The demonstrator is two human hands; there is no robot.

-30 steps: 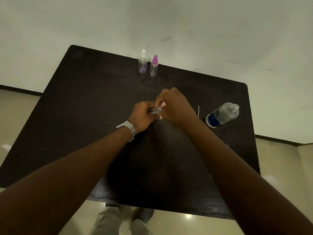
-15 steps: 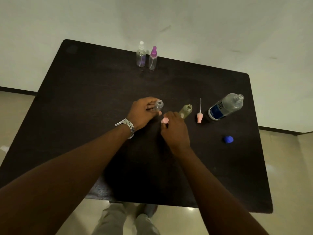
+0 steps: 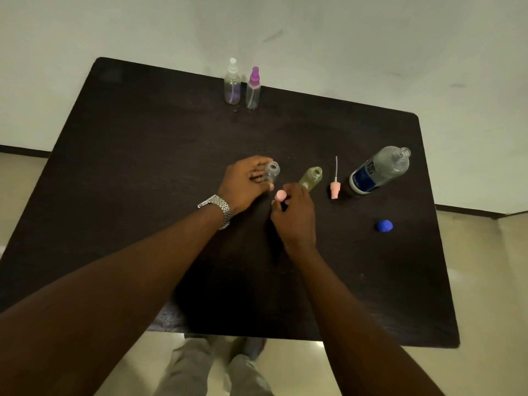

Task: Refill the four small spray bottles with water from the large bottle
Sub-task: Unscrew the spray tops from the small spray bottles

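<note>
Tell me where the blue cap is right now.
In the head view, the blue cap lies alone on the right of the table, nearer the person than the large bottle.

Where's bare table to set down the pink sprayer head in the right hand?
Wide bare table left of the left hand, up to the white-capped bottle and purple-capped bottle. Also the near right corner, this side of the blue cap. Crowded: the row from the clear bottle through the green bottle and loose pink sprayer to the large bottle.
</note>
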